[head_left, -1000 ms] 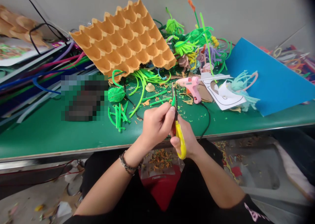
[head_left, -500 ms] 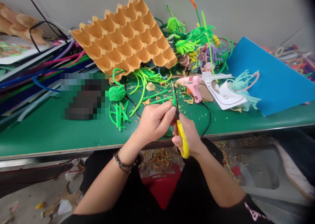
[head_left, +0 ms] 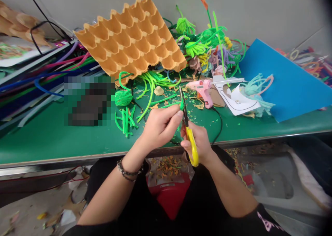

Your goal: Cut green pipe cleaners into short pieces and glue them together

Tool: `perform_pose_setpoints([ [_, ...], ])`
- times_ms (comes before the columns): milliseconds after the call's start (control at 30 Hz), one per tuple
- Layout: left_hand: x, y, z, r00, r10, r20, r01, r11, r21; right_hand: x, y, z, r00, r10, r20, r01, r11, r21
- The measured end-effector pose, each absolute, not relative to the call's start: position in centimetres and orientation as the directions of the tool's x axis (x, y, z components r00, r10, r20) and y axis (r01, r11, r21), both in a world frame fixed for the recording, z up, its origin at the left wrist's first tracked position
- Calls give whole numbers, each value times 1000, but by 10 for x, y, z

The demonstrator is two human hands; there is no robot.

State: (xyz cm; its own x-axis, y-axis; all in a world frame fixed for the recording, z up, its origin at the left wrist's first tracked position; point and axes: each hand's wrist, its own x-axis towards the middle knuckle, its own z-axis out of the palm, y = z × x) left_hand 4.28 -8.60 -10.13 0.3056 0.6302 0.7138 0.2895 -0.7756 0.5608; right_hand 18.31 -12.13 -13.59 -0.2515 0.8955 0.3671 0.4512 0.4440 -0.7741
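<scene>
Two hands work above the near edge of one green bench [head_left: 85,142]. The right hand [head_left: 202,142] has its grip wrapped around one pair of scissors [head_left: 185,117], the fingers and thumb about the yellow handle. The left hand [head_left: 160,127] has its grip pinched, thumb against forefinger, on one green fuzzy piece [head_left: 182,105], which sits beside the dark blades; whether the edges bite into it cannot be told.

The scissors are between the two hands, their long axis running mostly away from the person. The tips point at the far side of the bench and lean slightly left; the handle comes back toward the body. The blades look nearly together.

Just beyond the left hand lies one green strip [head_left: 164,100], with one small beige cone [head_left: 158,90] near it. To the left are one green ball [head_left: 123,97] and a heap of short green cuttings [head_left: 125,121], too tangled to count. Farther back stands one tilted egg tray [head_left: 129,38]. One pink glue gun [head_left: 203,89] rests right of the blades, and one blue board [head_left: 275,83] leans farther right.
</scene>
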Motion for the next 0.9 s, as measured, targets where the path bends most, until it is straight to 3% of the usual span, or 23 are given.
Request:
perform_pose_setpoints([
  [233,42,-86,-101,305,629,715,250,-777,577,182,-120,-137,-281,884,374,387,461,-798],
  [500,41,-87,-100,426,632,648,199,-764,614,188,-118,-134,-377,839,393,296,511,-807],
  [900,44,-87,-101,338,637,693,175,-766,619,189,-121,-134,-387,866,316,291,440,-850],
])
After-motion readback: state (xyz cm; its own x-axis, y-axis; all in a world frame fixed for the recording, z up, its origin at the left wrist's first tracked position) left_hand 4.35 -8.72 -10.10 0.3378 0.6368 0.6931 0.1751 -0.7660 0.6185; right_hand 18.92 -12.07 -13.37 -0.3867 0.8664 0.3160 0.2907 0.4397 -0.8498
